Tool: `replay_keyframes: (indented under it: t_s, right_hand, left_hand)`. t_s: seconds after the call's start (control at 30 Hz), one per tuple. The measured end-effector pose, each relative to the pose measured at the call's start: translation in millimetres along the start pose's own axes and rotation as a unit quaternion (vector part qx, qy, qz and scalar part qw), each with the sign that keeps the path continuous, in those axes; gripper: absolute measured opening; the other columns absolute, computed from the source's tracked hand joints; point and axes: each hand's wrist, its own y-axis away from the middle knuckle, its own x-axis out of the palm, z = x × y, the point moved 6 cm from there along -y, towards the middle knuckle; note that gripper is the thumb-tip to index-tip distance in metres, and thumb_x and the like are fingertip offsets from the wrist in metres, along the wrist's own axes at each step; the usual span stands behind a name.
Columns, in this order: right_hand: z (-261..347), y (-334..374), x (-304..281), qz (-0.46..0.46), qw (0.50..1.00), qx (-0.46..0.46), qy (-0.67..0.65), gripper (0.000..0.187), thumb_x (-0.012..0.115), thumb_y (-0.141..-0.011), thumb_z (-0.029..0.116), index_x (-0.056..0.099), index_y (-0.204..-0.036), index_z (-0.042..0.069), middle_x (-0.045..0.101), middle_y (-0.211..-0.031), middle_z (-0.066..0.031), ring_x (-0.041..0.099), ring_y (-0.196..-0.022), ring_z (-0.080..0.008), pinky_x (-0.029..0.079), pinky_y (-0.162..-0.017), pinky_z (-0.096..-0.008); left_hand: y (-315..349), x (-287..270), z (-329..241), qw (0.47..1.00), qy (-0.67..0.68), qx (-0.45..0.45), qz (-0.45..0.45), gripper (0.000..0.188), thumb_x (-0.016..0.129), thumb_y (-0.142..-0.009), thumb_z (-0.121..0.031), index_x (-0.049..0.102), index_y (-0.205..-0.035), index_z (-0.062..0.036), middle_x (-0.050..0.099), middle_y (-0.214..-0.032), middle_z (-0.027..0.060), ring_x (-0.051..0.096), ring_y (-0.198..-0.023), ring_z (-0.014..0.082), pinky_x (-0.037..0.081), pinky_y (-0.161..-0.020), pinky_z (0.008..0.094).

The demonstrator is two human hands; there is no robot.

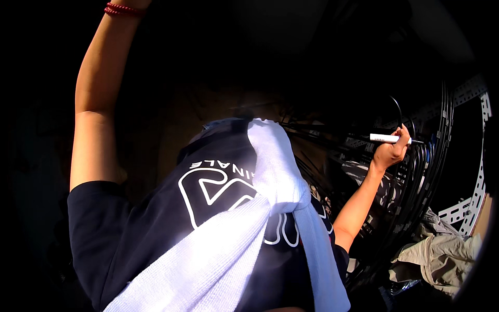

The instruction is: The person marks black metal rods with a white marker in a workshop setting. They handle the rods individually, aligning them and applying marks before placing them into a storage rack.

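My right hand (392,152) is reached out to the right, its fingers closed around a white marker pen (382,138). The pen lies crosswise in the grip, with a thin dark end poking out on the right side, near a bundle of black cables (445,125). A single thin black cable (397,105) curves up just above these fingers. My left arm (101,78) stretches up along the left side, a red beaded bracelet (123,10) at its wrist. The left hand itself lies beyond the top edge.
White slotted metal angle bars (472,205) stand at the far right. Below them lies a crumpled beige cloth (439,260). More black cables run behind my right forearm. A pale knitted cloth (283,182) is knotted over my dark T-shirt. Deep shadow hides most of the background.
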Motion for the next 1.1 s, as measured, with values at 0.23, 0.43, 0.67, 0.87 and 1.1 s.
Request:
replay_keyframes:
  t_s: [0.23, 0.43, 0.67, 0.87, 1.1]
  right_hand:
    - [18, -4, -3, 0.030, 0.999, 0.020, -0.007, 0.017, 0.055, -0.070, -0.011, 0.052, -0.083, 0.000, 0.063, -0.091, -0.0121, 0.059, -0.072, -0.0303, 0.046, -0.061, -0.0352]
    - [18, -8, 2, 0.035, 0.998, 0.040, -0.034, 0.020, 0.052, -0.068, -0.015, 0.050, -0.083, -0.001, 0.060, -0.091, -0.0175, 0.058, -0.076, -0.0343, 0.046, -0.067, -0.0380]
    - [-5, 6, -8, -0.005, 0.997, 0.074, 0.027, 0.021, 0.051, -0.076, -0.013, 0.047, -0.093, -0.001, 0.056, -0.095, -0.0166, 0.055, -0.085, -0.0342, 0.045, -0.072, -0.0376]
    - [-20, 19, -37, -0.066, 0.983, 0.115, 0.123, 0.024, 0.049, -0.075, -0.016, 0.046, -0.095, -0.002, 0.052, -0.099, -0.0192, 0.054, -0.088, -0.0335, 0.051, -0.070, -0.0343]
    - [-10, 10, -25, -0.043, 0.984, 0.117, 0.130, 0.025, 0.048, -0.072, -0.018, 0.045, -0.091, -0.003, 0.051, -0.099, -0.0213, 0.053, -0.092, -0.0349, 0.050, -0.073, -0.0358]
  left_hand:
    - [49, -71, 115, 0.976, -0.182, -0.065, -0.095, 0.034, 0.034, -0.095, -0.026, 0.044, -0.103, 0.0058, 0.053, -0.111, 0.0202, 0.057, -0.095, 0.0229, 0.047, -0.086, 0.0277]
    - [81, -18, 149, 0.980, -0.125, -0.153, -0.033, 0.036, 0.033, -0.095, -0.026, 0.045, -0.101, 0.0071, 0.057, -0.102, 0.0206, 0.062, -0.079, 0.0202, 0.053, -0.070, 0.0240]
    - [44, -15, 219, 0.961, -0.094, -0.259, -0.041, 0.039, 0.034, -0.095, -0.030, 0.051, -0.100, 0.0045, 0.057, -0.101, 0.0150, 0.059, -0.080, 0.0153, 0.053, -0.072, 0.0228]
    - [3, -26, 231, 0.953, -0.132, -0.269, -0.042, 0.043, 0.034, -0.094, -0.033, 0.051, -0.099, 0.0062, 0.056, -0.095, 0.0168, 0.061, -0.078, 0.0195, 0.055, -0.066, 0.0235]
    - [15, -21, 230, 0.942, -0.182, -0.280, 0.016, 0.054, 0.040, -0.089, -0.044, 0.052, -0.102, 0.0062, 0.057, -0.090, 0.0126, 0.059, -0.081, 0.0135, 0.053, -0.071, 0.0200]
